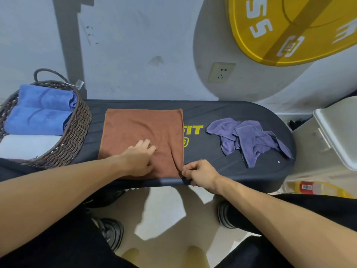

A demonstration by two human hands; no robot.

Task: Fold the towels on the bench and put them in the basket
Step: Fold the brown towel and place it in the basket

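Note:
A brown towel [143,128] lies spread flat on the black bench [241,113]. My left hand [138,158] rests on its near half, fingers down on the cloth. My right hand [199,174] pinches the towel's near right corner at the bench's front edge. A crumpled purple towel [249,139] lies on the right part of the bench. At the left end stands a dark woven basket [77,130] holding two rolled blue towels [38,120] and a folded white one [27,146].
A grey wall with a socket [222,72] runs behind the bench. A yellow weight plate [280,31] leans at the upper right. A grey lidded bin [338,132] stands right of the bench, a plastic bottle [309,187] on the floor below. My legs and shoes are under the front edge.

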